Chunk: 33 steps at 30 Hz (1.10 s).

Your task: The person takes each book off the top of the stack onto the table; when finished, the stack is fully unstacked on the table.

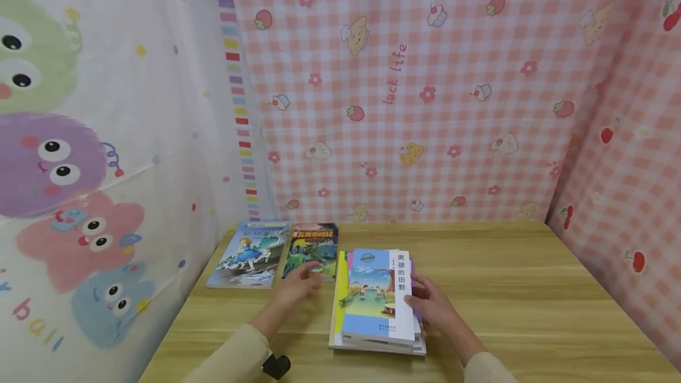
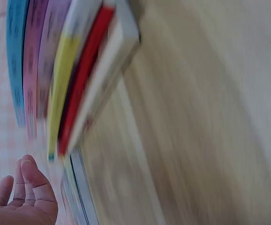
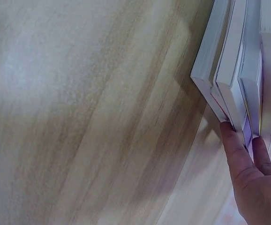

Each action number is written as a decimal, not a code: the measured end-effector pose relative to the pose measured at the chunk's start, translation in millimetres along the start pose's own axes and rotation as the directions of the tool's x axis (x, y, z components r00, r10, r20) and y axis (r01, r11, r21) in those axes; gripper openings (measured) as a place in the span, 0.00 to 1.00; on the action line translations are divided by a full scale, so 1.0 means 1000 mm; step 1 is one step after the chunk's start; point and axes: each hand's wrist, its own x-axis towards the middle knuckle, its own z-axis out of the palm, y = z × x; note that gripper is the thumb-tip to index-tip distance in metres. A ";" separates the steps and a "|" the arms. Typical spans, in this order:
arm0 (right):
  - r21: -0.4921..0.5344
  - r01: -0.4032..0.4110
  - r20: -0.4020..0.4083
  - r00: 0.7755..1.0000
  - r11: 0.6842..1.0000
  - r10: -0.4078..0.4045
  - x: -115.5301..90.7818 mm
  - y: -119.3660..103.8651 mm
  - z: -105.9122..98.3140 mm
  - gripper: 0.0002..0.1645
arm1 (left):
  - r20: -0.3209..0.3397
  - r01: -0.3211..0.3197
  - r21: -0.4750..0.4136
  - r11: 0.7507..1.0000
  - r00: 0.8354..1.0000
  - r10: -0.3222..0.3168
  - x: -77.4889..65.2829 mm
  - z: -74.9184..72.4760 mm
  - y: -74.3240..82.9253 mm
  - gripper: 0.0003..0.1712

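Observation:
A stack of several paperback books lies on the table, topped by a blue and white book (image 1: 375, 291) with a picture of figures in green water. My right hand (image 1: 433, 306) touches the stack's right side; in the right wrist view its extended fingers (image 3: 236, 152) meet the book edges. My left hand (image 1: 300, 285) is off the stack's left side, fingers relaxed and holding nothing, and overlaps a dark jungle-covered book (image 1: 311, 247) in the head view. Coloured spines, one of them a yellow spine (image 2: 62, 84), face the left hand in its wrist view.
A light-blue book (image 1: 250, 256) showing a girl in a blue dress lies flat at the table's back left, next to the jungle-covered book. Wooden table (image 1: 505, 288) extends right of the stack. A checked pink curtain (image 1: 425, 135) hangs behind. A small black object (image 1: 276, 365) is by the left sleeve.

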 end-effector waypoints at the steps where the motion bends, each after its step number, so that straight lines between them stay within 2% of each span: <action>1: -0.002 0.004 -0.001 1.000 1.000 -0.004 0.000 0.000 0.000 0.35 | 0.024 0.001 -0.007 1.000 1.000 -0.001 -0.001 0.005 0.001 0.32; 4: -0.010 0.015 -0.002 1.000 1.000 -0.015 0.000 0.000 -0.001 0.35 | 0.090 0.022 -0.021 1.000 0.996 -0.020 -0.003 0.020 0.006 0.35; 7: -0.015 0.012 -0.006 1.000 1.000 -0.012 0.000 0.002 -0.002 0.35 | 0.126 0.030 -0.014 0.999 0.992 -0.028 -0.004 0.032 0.010 0.38; 11: -0.011 0.019 -0.005 1.000 1.000 -0.019 0.001 0.002 -0.003 0.36 | 0.142 0.018 0.010 1.000 0.990 -0.019 -0.004 0.042 0.016 0.37; 16: -0.007 0.041 0.009 0.999 0.999 -0.041 0.001 0.002 -0.003 0.36 | 0.167 0.056 -0.007 0.998 0.984 -0.054 -0.005 0.050 0.014 0.38; 28: -0.051 0.036 -0.003 0.999 0.998 -0.036 -0.001 -0.001 -0.002 0.36 | 0.188 0.073 -0.045 0.996 0.980 -0.063 -0.005 0.053 0.013 0.42; 33: -0.054 0.047 0.004 0.999 0.997 -0.046 -0.001 -0.002 -0.001 0.35 | 0.247 0.074 -0.098 0.992 0.968 -0.048 -0.005 0.046 0.015 0.42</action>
